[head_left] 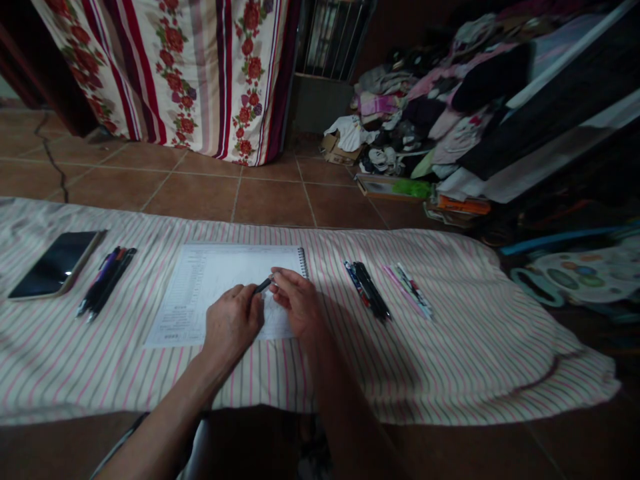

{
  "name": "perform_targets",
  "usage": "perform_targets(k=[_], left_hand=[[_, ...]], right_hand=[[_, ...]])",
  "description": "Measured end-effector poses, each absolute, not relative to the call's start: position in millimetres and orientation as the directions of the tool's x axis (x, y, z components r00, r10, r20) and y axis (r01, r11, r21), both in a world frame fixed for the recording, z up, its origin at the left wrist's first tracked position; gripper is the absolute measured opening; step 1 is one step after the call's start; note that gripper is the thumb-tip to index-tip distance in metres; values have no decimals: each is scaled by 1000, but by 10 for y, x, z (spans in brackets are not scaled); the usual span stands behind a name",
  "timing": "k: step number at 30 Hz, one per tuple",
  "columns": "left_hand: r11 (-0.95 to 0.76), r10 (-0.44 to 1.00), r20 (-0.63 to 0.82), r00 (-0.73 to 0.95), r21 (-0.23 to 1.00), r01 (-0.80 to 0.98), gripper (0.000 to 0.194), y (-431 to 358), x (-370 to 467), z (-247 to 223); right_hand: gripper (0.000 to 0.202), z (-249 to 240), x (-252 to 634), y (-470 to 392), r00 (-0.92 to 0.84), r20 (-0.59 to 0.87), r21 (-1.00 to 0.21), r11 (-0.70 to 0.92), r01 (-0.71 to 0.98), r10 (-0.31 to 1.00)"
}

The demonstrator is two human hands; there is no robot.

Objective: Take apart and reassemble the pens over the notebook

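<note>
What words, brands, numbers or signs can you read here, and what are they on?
No text is legible.
Page: small print, mostly down its left side, too blurred to read.
Held pen: no readable marking.
Pens left of the page and pens right of it: any markings too small or blurred.
Dark-screened device: no readable text.

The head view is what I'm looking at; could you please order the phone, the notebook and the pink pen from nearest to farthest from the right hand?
1. Notebook: nearest, just beneath the right hand.
2. Pink pen: off to the hand's right.
3. Phone: farthest, well to the left.
</note>
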State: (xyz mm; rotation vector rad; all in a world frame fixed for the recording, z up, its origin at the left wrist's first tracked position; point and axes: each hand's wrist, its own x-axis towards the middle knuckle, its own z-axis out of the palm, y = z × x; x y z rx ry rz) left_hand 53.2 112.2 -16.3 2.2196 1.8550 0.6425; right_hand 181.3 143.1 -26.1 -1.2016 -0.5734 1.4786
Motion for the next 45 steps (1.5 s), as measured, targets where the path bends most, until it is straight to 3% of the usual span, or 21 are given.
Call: perform_targets(k=[14,35,45], left_hand=[[-229,959,237,156,319,920,28,1121,488,-150],[-230,957,233,172,251,940,27,1136,453,-128],[-227,956,236,174,224,948,25,1133,444,-123]], right_hand=[[30,-217,1842,1418,168,-343,-895,-267,-357,924],[19,-137,1877,1446,226,-364,-867,-240,-438,904],[20,-136,1897,1456,257,-320,-929,-249,-272,912]])
